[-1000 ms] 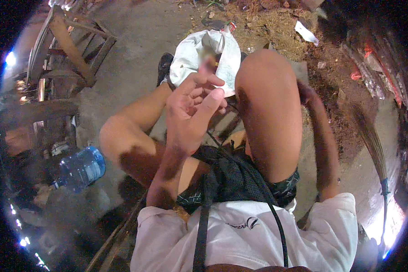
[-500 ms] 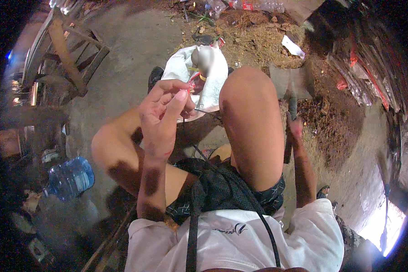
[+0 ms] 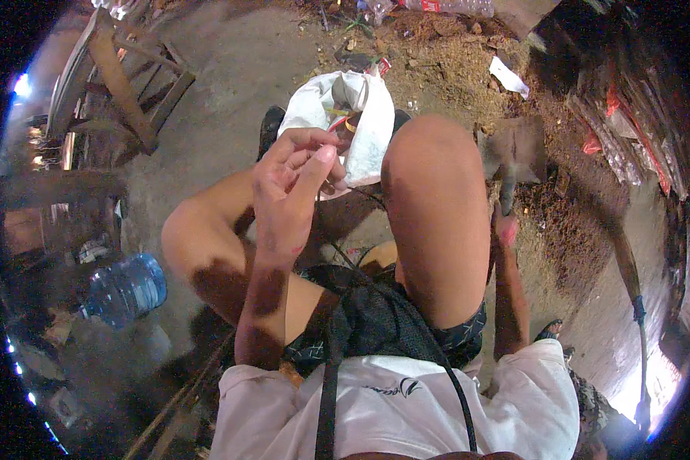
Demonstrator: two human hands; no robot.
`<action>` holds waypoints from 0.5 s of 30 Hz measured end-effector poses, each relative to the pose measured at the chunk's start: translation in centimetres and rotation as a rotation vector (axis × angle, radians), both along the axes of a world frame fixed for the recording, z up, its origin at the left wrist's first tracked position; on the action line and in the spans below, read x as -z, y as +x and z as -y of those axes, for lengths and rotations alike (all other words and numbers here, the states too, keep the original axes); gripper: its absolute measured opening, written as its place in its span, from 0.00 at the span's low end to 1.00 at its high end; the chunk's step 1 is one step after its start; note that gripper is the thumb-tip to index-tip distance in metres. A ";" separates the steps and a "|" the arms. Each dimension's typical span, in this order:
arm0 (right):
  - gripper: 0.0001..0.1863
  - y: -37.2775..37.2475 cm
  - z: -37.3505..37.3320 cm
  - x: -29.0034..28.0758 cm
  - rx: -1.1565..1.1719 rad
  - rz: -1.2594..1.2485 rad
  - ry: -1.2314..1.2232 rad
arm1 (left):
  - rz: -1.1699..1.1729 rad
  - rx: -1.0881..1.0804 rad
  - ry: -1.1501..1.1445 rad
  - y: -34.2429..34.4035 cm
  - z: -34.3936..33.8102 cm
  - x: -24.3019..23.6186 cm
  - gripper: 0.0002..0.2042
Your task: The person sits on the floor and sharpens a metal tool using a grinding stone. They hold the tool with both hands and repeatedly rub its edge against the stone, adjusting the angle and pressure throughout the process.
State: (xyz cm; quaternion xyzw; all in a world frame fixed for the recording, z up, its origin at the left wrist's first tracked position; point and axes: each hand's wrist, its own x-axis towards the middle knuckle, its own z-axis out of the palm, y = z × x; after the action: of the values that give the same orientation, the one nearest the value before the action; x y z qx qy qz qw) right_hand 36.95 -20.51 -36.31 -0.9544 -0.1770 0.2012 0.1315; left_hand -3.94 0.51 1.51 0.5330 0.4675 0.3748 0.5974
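Observation:
My left hand (image 3: 295, 180) is raised between my bent knees, fingers curled and thumb near forefinger; whatever they hold is too small to make out. A thin dark cord (image 3: 360, 198) runs close below it. Just beyond it, between my feet, a white sack (image 3: 372, 130) stands open, with red and yellow items partly showing inside. Outside my right knee, my right hand (image 3: 503, 226) is closed on the grey handle (image 3: 506, 195) of a flat, broad-bladed tool (image 3: 521, 146), whose blade lies over the dirt.
A broken wooden frame (image 3: 123, 84) stands at upper left above a blue water jug (image 3: 126, 287). At right are a bundle of wood strips and plastic (image 3: 621, 130) and a straw broom (image 3: 625, 253). Plastic bottles (image 3: 445, 8) lie at the far edge. A sandalled foot (image 3: 548, 331) shows at lower right.
My right hand has come to the tool's handle and closed on it. My left hand has shifted slightly left from where it was a second ago, still curled.

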 end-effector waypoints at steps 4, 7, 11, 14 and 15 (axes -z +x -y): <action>0.40 -4.1 -0.6 -3.7 0.042 0.073 0.039 | -0.005 -0.022 -0.022 0.6 0.1 0.0 0.09; 0.44 -0.8 -0.8 -2.3 -0.023 -0.040 0.004 | -0.017 0.024 -0.026 0.9 0.2 0.1 0.09; 0.41 5.7 3.6 6.0 0.011 0.047 -0.125 | 0.103 0.069 -0.002 1.2 -0.4 -0.2 0.09; 0.43 -4.9 -0.3 1.8 0.035 -0.014 -0.020 | 0.002 -0.040 0.012 0.0 0.2 -0.4 0.09; 0.41 -4.4 1.0 1.9 0.067 0.102 0.037 | 0.017 -0.009 0.016 0.3 0.0 -0.2 0.09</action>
State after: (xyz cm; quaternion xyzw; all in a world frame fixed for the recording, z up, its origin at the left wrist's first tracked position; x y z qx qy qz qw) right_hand 32.53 -21.49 -38.26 -0.9663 -0.1551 0.1444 0.1464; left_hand -3.65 0.47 1.74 0.5324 0.4616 0.3858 0.5956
